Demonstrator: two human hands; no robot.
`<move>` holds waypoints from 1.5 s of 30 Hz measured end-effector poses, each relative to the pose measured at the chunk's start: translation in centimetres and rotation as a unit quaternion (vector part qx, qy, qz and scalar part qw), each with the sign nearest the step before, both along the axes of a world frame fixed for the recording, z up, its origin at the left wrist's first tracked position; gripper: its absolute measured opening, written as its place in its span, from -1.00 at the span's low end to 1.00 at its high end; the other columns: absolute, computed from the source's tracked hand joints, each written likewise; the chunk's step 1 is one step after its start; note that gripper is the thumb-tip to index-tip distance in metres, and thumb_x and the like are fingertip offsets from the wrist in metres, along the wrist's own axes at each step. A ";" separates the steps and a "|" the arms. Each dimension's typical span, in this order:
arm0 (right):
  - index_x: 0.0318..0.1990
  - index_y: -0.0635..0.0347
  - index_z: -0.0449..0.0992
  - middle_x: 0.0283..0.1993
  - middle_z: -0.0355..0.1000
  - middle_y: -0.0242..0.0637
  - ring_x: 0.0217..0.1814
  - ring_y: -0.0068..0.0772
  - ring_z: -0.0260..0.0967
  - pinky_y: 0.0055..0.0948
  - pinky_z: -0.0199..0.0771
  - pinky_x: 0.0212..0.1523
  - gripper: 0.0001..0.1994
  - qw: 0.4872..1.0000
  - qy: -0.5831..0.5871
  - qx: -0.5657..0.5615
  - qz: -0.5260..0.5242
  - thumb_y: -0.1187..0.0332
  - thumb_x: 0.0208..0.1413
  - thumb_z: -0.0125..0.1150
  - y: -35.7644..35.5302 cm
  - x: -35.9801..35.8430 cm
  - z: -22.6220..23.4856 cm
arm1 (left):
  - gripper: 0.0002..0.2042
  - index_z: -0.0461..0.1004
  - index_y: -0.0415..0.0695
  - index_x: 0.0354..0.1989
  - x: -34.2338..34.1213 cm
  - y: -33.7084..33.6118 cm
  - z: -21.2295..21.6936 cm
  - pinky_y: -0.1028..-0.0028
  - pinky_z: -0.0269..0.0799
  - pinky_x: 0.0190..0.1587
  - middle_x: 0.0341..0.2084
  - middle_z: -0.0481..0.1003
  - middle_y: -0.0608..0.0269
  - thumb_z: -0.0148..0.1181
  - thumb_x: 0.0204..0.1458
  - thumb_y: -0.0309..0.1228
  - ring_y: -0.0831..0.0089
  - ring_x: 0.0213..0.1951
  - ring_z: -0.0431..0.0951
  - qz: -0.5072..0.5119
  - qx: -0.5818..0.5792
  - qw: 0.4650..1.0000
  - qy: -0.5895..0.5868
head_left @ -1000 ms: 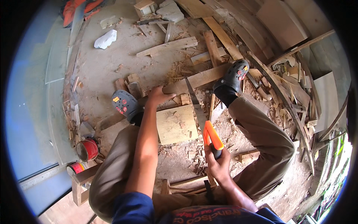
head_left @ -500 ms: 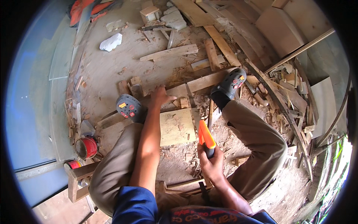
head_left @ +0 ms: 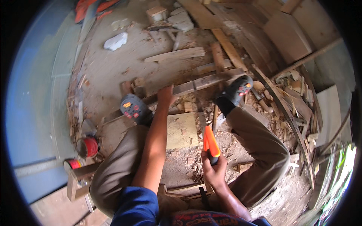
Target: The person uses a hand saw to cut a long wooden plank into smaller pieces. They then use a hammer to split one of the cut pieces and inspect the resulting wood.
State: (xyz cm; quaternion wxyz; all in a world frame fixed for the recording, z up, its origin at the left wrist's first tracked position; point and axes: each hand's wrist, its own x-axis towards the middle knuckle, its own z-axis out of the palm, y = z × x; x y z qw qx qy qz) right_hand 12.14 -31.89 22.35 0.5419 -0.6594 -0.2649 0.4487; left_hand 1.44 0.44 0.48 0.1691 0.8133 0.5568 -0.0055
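A long wooden plank (head_left: pixel 211 80) lies crosswise in front of me, near my feet. Gripping it beside my left shoe is my left hand (head_left: pixel 166 95), its fingers partly hidden behind the wrist and wood. My right hand (head_left: pixel 215 169) is closed around the orange-and-black handle of a hand saw (head_left: pixel 212 143). The saw's dark blade shows nearly edge-on and reaches up to the plank, right of my left hand; whether its teeth are in the wood I cannot tell. My grey clogs, left shoe (head_left: pixel 134 107) and right shoe (head_left: pixel 240 88), are against the plank near its two ends.
A flat pale board (head_left: pixel 183 132) lies on the ground between my legs. Scrap wood and chips (head_left: pixel 290 94) are heaped at the right, with loose planks (head_left: pixel 175 54) farther ahead. Red cans (head_left: pixel 87 147) stand at the left beside a small wooden frame (head_left: pixel 77 180).
My left hand has closed more around the plank, its thumb no longer sticking out. The saw handle sits slightly lower and farther right in view. The whole view has shifted a little.
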 end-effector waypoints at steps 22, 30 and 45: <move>-0.29 0.32 0.39 -0.51 0.41 -0.37 -0.47 -0.69 0.31 -0.55 0.37 -0.44 -0.78 0.993 -0.072 -0.055 0.079 0.34 0.15 0.24 -0.1 -1.4 -2.0 | -0.65 0.53 -0.08 -0.15 0.1 -2.2 -0.3 0.08 0.29 0.09 -0.12 0.55 0.15 0.26 -0.23 -0.45 0.16 0.04 0.50 0.025 0.038 0.998 -0.043; 0.01 0.33 0.30 -0.46 0.45 -0.21 -0.46 -0.50 0.42 -0.44 0.42 -0.41 -0.70 0.971 -0.169 -0.090 0.144 0.36 0.24 0.17 -0.3 -1.6 -0.1 | -0.71 0.54 -0.09 -0.23 0.1 -2.1 -1.0 0.09 0.31 0.06 -0.16 0.55 0.15 0.21 -0.23 -0.53 0.17 0.01 0.51 0.023 0.073 0.996 -0.047; 0.05 0.33 0.27 -0.38 0.46 -0.15 -0.39 -0.45 0.43 -0.39 0.43 -0.38 -0.68 0.976 -0.133 -0.137 0.105 0.38 0.25 0.17 0.4 -4.7 2.0 | -0.71 0.52 -0.07 -0.21 0.2 -2.2 -1.3 0.10 0.31 0.05 -0.14 0.55 0.19 0.24 -0.20 -0.53 0.22 -0.02 0.53 0.023 0.055 0.997 -0.042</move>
